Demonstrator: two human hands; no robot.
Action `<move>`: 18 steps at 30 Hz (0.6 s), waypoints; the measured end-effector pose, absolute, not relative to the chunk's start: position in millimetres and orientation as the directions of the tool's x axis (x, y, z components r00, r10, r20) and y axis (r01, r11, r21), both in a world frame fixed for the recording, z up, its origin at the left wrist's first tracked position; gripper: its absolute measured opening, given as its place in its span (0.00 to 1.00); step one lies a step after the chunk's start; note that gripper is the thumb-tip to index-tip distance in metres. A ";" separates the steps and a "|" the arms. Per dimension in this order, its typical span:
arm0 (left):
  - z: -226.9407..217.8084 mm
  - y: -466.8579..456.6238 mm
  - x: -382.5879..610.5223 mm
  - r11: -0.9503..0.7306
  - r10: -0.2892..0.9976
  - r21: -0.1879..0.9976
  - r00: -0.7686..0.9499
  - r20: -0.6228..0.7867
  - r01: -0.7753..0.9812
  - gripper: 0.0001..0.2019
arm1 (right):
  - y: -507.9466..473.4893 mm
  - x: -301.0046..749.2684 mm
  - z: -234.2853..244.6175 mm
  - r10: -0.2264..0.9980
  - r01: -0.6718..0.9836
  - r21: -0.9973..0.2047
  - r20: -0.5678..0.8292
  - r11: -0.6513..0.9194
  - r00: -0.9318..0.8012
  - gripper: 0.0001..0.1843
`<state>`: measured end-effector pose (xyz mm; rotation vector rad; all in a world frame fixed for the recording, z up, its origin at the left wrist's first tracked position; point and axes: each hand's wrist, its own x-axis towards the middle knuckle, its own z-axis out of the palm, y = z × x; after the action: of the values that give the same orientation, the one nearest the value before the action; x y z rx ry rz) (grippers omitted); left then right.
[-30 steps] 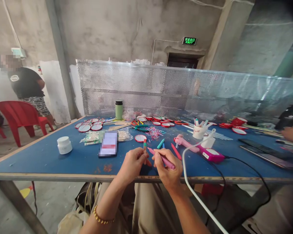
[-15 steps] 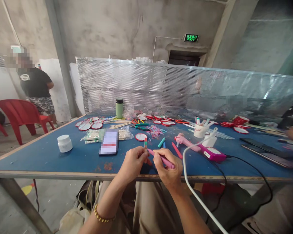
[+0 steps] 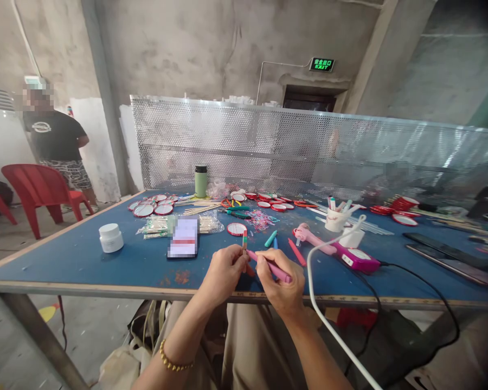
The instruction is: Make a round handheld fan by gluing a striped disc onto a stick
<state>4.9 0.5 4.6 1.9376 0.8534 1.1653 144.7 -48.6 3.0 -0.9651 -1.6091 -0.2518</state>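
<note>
My left hand (image 3: 223, 273) pinches a thin wooden stick (image 3: 244, 242) banded in red, green and orange, holding it upright near the front edge of the blue table (image 3: 85, 260). My right hand (image 3: 278, 284) grips a pink marker (image 3: 268, 265) like a pen, its tip touching the stick's lower part. Loose teal, blue and red markers (image 3: 296, 252) lie just beyond my hands. A round red-rimmed mirror (image 3: 236, 229) lies behind the stick.
A phone (image 3: 183, 239), a white jar (image 3: 110, 238), bagged sticks, a green flask (image 3: 200, 181), pliers and more red-rimmed mirrors spread across the table. A pink glue gun (image 3: 309, 236), a charger with a white cable (image 3: 321, 303) sit right. A perforated metal screen stands behind. A person stands by red chairs (image 3: 36, 189), left.
My hands stay in the same grip on stick and marker. The view has shifted slightly, and the person at the left has stepped a little.
</note>
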 end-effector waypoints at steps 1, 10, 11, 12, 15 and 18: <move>4.7 0.5 5.0 -0.530 0.815 0.830 0.376 0.441 0.174 0.14 | -48.5 144.7 3.0 0.444 0.700 -0.332 0.896 0.632 0.024 0.06; 4.3 1.4 5.2 -0.532 0.812 0.831 0.379 0.444 0.166 0.14 | -47.7 144.0 2.6 0.426 0.703 -0.324 0.904 0.633 0.033 0.06; 4.1 1.7 5.2 -0.529 0.812 0.832 0.381 0.441 0.165 0.14 | -47.5 144.0 2.3 0.430 0.702 -0.329 0.902 0.632 0.036 0.06; 3.7 2.0 5.2 -0.527 0.813 0.833 0.382 0.439 0.166 0.14 | -47.4 144.1 1.9 0.429 0.702 -0.330 0.903 0.631 0.038 0.06; 2.3 2.9 5.3 -0.517 0.819 0.839 0.382 0.428 0.168 0.14 | -46.7 144.5 1.1 0.410 0.703 -0.319 0.911 0.636 0.043 0.06; 1.4 3.4 5.6 -0.502 0.826 0.850 0.380 0.416 0.161 0.14 | -46.5 144.7 1.0 0.399 0.693 -0.325 0.915 0.644 0.059 0.06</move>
<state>5.6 3.4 1.4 1.9029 0.8516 1.1443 144.7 -46.5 1.0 -0.9350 -1.5616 -0.2812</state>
